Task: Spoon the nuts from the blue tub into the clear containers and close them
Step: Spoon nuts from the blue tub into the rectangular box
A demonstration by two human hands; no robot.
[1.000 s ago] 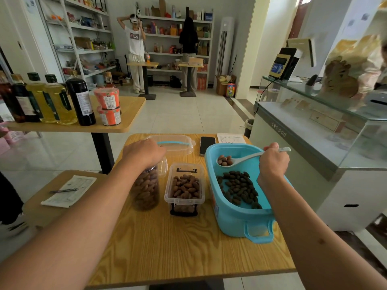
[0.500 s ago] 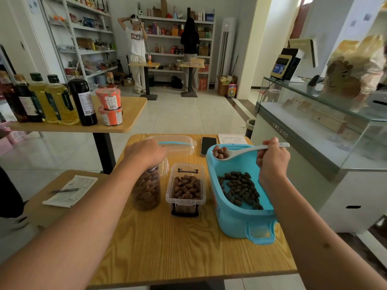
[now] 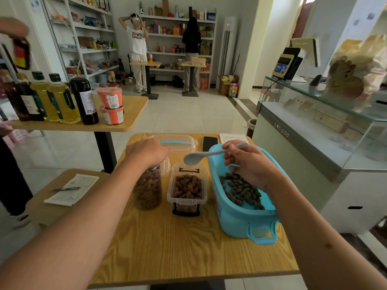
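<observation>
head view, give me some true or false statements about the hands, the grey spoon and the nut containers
1. The right hand holds the grey plastic spoon. True.
2. The spoon bowl is above the open rectangular clear container. True.
3. The left hand rests flat on the wooden table. False: it grips the top of the tall round clear jar.
4. The light blue plastic tub is empty. False: dark nuts lie inside.
5. A black phone lies on the table's far side. True.
</observation>
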